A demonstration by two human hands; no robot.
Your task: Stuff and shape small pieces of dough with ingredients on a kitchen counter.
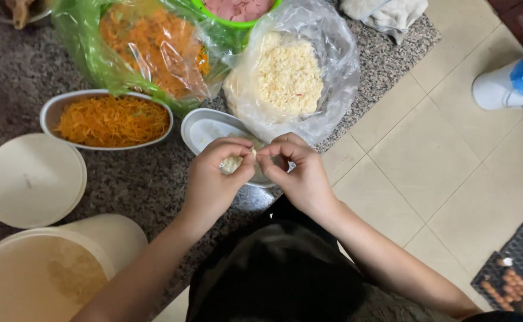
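Dark clothing (273,274) of the person fills the near middle of the view, and both bare forearms go up from it to the counter edge. At the near left stands a big cream bucket (41,280), and just beyond it lies a round cream lid (32,179) flat on the speckled stone counter (148,185).

Both hands meet over a small white oval dish (205,128) at the counter edge. The left hand (214,179) is curled, and its thumb and fingertips pinch a small pale lump of shredded food (233,163). The right hand (300,170) is also curled, its fingertips pressed together close to the same lump; I cannot tell if they really touch it. So the lump is between the two hands, just above the near side of the dish.

To the left of the dish is another white oval dish (109,119) full of orange shredded carrot. Far behind it lies a green plastic bag (148,48) with more carrot. To the right of that, a clear plastic bag (291,77) holds pale shredded food. A green bowl (237,12) with pink slices is at the far edge.

On the right, the tiled floor (452,167) shows a dark egg tray (512,268) with brown eggs.
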